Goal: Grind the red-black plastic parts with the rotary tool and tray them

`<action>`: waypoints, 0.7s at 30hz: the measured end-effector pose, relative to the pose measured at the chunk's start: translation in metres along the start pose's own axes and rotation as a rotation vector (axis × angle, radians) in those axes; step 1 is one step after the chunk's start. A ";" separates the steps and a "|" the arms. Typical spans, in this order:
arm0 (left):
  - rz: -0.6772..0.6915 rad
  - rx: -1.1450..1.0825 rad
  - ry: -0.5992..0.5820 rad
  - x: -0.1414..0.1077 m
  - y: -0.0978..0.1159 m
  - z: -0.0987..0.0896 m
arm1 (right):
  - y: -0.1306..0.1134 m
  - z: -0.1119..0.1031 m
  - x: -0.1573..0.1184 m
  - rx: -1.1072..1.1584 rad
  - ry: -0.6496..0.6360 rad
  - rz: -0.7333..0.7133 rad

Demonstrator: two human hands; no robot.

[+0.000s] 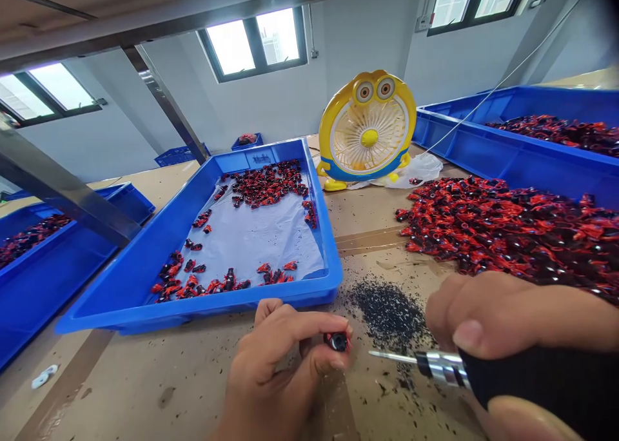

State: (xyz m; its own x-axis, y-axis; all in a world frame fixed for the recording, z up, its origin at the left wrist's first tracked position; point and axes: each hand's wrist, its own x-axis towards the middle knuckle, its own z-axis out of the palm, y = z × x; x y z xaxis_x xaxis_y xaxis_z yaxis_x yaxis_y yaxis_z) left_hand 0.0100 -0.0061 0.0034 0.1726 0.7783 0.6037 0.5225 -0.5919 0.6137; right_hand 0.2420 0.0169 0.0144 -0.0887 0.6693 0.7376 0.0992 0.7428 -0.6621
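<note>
Between thumb and index finger, my left hand (285,357) pinches a small red and black plastic part (337,342), its round dark opening turned to the right. My right hand (503,312) is wrapped round a black-bodied handheld tool (536,383) with a silver collar and a thin pointed metal tip. That tip points left at the part and stands a short gap away from it. Behind the tip lies a scatter of black shavings (387,312). To the right, a large heap of similar red and black parts (512,225) lies on the brown table covering.
A blue tray (285,296) lined with white sheet holds several more parts. Other blue trays stand at left (72,267) and back right (512,154). A yellow fan (369,135) stands behind the shavings. A metal post (68,183) slants at left below an overhead shelf (193,22).
</note>
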 end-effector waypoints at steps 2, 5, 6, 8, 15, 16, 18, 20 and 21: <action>0.014 -0.003 -0.005 0.000 0.000 0.000 | -0.003 0.001 0.003 -0.033 -0.038 -0.036; 0.033 -0.016 -0.007 0.000 -0.001 -0.001 | -0.008 0.002 0.006 -0.038 -0.002 0.008; 0.043 -0.021 -0.006 0.000 -0.002 -0.002 | -0.009 0.002 0.007 -0.041 0.010 0.025; 0.051 -0.028 -0.007 0.000 -0.002 -0.003 | -0.010 0.003 0.007 -0.047 0.025 0.047; 0.096 -0.031 -0.013 0.001 -0.002 -0.003 | -0.008 0.011 0.004 -0.093 0.019 0.066; 0.098 -0.030 -0.015 0.001 -0.003 -0.003 | -0.007 0.012 0.003 -0.100 0.016 0.066; 0.106 -0.032 -0.016 0.000 -0.004 -0.003 | -0.006 0.013 0.002 -0.111 0.011 0.067; 0.120 -0.031 -0.005 -0.001 -0.005 -0.003 | -0.005 0.016 0.001 -0.106 0.007 0.065; 0.126 -0.029 -0.005 -0.001 -0.005 -0.004 | -0.005 0.017 0.000 -0.094 0.004 0.061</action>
State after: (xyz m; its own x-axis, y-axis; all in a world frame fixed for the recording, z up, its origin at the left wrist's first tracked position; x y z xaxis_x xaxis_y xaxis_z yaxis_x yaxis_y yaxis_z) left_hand 0.0040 -0.0050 0.0013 0.2394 0.6982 0.6747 0.4723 -0.6909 0.5474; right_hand 0.2246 0.0135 0.0148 -0.0757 0.7131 0.6969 0.1967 0.6959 -0.6907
